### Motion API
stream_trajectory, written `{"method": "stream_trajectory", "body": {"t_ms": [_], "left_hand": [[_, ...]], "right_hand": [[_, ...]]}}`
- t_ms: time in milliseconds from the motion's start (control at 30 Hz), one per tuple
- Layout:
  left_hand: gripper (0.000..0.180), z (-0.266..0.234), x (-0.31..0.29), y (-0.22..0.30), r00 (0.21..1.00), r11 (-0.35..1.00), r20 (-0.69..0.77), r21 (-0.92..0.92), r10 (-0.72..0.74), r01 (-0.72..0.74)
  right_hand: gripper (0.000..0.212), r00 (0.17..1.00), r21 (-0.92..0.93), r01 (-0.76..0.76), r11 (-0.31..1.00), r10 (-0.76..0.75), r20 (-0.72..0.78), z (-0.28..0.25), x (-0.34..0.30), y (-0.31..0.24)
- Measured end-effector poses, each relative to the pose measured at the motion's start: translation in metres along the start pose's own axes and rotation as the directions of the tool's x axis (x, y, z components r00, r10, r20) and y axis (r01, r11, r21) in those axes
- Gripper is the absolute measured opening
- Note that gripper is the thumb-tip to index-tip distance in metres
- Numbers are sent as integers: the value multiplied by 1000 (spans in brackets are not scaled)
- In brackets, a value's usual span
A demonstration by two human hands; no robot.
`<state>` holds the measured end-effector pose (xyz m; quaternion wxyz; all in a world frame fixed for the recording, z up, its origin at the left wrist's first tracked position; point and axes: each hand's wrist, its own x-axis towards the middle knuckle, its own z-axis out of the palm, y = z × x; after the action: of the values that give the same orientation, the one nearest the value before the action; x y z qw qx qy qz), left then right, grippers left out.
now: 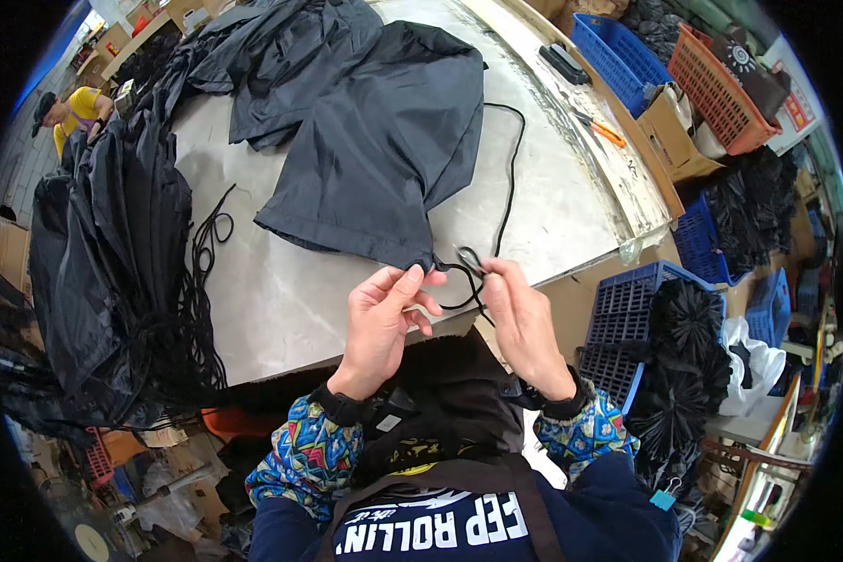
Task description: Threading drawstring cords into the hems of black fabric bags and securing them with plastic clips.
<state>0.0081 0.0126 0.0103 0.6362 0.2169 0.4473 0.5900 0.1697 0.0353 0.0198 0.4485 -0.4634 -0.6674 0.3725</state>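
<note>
Navy shirt (pixel 590 515) foremost | our left grip (pixel 381 323) pinches black fabric (pixel 375 159) stretching away | right grip (pixel 526 326), alongside, holds looped item (pixel 478 266)

bright, fairly even light, with a soft sheen on the pale bench (pixel 262 323); black cloth (pixel 370 169) shows faint highlights; edges curve toward the dark rim

On your dark blue shirt (pixel 431 532), at the bottom middle of the frame, you have large white lettering, with a smaller white line near it. Just above, some yellow print stands on dark cloth (pixel 431 456), too small to be read. In the upper right, a white carton (pixel 798 110) carries red print, and a dark bag (pixel 751 77) shows a white sun-like sign.
</note>
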Motion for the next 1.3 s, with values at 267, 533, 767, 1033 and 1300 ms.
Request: {"method": "stream_trajectory", "body": {"t_ms": [267,533,767,1033,1300], "left_hand": [[14,-5,2,-5,999,997,-7,-70,33,-33],[15,-6,-2,-2,998,999,-18,-2,52,-52],[14,-1,-10,2,999,990,7,137,37,-38],[15,-28,-5,19,999,976,-48,215,21,-10],[27,-48,-10,20,954,970,-206,-67,216,-234]], "right_hand": [[8,975,-186,158,970,-124,182,-3,-16,0],[7,960,-225,167,960,-106,260,-1,-14,0],[13,902,-261,271,926,-151,404,-3,-3,5],[15,897,-134,76,988,-9,442,-58,3,15],[20,567,-59,-524,849,400,720,-32,4,-6]]}}
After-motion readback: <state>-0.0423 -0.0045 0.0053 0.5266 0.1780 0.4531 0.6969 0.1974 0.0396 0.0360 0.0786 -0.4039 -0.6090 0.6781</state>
